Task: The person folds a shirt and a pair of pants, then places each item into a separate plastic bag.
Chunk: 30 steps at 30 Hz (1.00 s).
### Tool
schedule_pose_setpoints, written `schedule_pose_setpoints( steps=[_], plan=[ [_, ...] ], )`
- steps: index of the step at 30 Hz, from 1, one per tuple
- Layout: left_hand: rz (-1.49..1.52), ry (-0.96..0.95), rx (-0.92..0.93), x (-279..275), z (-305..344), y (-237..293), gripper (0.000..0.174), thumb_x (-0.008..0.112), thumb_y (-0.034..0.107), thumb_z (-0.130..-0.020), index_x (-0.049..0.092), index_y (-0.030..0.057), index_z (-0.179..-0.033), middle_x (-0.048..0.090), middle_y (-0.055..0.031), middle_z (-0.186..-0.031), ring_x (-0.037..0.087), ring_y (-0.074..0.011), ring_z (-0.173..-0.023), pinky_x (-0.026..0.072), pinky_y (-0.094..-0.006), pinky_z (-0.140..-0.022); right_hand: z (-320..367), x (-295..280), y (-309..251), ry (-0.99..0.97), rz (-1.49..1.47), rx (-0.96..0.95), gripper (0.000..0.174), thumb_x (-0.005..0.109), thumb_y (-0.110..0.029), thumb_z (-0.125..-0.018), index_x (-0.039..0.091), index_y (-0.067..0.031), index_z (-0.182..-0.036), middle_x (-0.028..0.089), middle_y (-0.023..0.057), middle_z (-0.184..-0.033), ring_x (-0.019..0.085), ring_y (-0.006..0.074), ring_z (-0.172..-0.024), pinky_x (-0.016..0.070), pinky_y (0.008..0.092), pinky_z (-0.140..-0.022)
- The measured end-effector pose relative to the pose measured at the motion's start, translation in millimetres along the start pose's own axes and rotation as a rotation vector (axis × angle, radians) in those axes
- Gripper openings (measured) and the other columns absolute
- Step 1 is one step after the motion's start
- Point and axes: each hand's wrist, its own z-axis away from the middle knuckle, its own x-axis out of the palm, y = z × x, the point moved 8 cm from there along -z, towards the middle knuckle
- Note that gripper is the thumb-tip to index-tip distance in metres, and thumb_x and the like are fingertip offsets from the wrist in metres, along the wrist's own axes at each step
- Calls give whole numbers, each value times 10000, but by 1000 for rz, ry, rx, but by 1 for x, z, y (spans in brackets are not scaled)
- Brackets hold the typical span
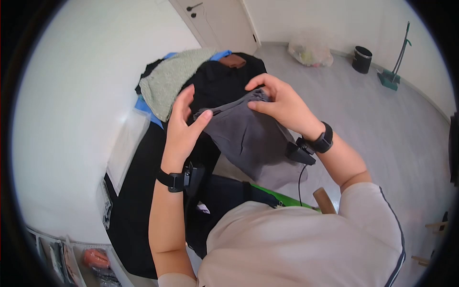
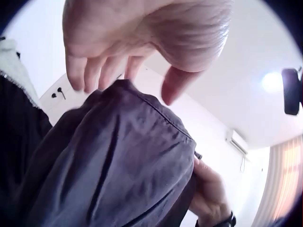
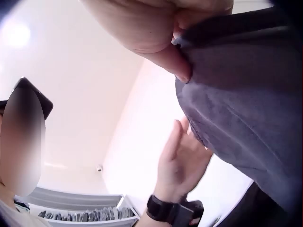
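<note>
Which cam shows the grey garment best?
Head: it takes in most of the grey garment, upper edge to lower folds. Left wrist gives a large close-up, cropped at the bottom; right wrist shows just part, cropped at the right.

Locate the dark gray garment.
In the head view, the dark gray garment is near the centre, pinched by the right hand, with the left hand at its left edge.

Pale door [image 1: 222, 24] flanked by white walls [image 1: 301, 19]; grey floor [image 1: 344, 110] before it. Right of the door, successively: bag [image 1: 311, 51], bin [image 1: 362, 60], dustpan [image 1: 389, 81]. Farther right of the door, left-wrist view: air conditioner [image 2: 236, 141], curtain [image 2: 279, 177]; bright lamp [image 2: 272, 82] on the ceiling [image 2: 232, 94].
</note>
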Motion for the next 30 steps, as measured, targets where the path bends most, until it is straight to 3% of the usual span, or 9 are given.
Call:
schedule_pose_setpoints(
  steps=[2,3,9,10,15,18,20,24,30],
  plan=[
    [-272,-75,242,19,5,46,681,710,206,-757,394,26,-1334,486,-149,-1290,432,-232,-1224,306,-347,-1038,0,17,0,-65,47,7,254,620,9,-808,507,-39,-1030,555,-22,-751,508,22,-691,402,182,-618],
    [-337,-156,272,32,4,47,822,797,217,-629,398,31,-1323,502,-162,-1265,483,-250,-1181,368,-330,-988,0,28,2,-129,103,-11,263,610,24,-815,490,-37,-1041,558,-22,-770,504,10,-709,400,169,-625],
    [-392,-394,-42,66,-2,7,396,750,211,-683,608,-13,-977,646,-139,-815,624,-226,-728,483,-307,-688,1,37,10,-101,90,-8,251,610,16,-811,476,-28,-1019,564,-4,-701,513,37,-637,406,192,-589],
    [-432,-446,-107,68,-1,1,275,684,136,-746,603,-25,-954,639,-55,-825,576,-120,-753,451,-254,-699,1,34,7,-93,160,-48,248,615,12,-809,478,-28,-1012,568,-3,-696,519,39,-637,410,192,-590],
    [-472,-511,-120,81,-9,-3,244,658,148,-784,614,-27,-948,638,-50,-811,563,-104,-748,445,-242,-697,11,13,10,-149,192,-168,335,666,-37,-784,520,-41,-1086,612,19,-883,561,72,-795,462,238,-757],
    [-412,-464,-28,83,-21,12,244,678,178,-766,636,-40,-869,616,-119,-662,567,-148,-605,460,-279,-612,27,-26,23,-122,239,-184,417,690,-62,-765,538,-79,-1153,602,32,-1027,554,126,-946,426,283,-885],
    [-393,-448,-86,81,-27,24,250,683,184,-775,642,-33,-893,635,-64,-712,556,-106,-643,457,-263,-634,42,-57,39,-106,287,-158,420,696,-68,-757,550,-88,-1150,600,28,-1057,549,141,-988,412,297,-915],
    [-475,-404,-64,69,-48,53,247,683,196,-791,651,-11,-921,638,-24,-769,548,-86,-689,450,-245,-661,90,-97,122,-152,443,252,388,706,-97,-734,594,-82,-1105,587,0,-1140,494,165,-1126,354,339,-1002],
    [-534,-310,-68,37,-76,107,265,656,209,-810,637,-12,-955,634,-25,-853,559,-104,-767,425,-234,-748,143,-70,232,-217,362,349,536,711,-88,-710,524,-89,-1212,532,56,-1260,468,224,-1196,339,334,-1033]
  ],
)
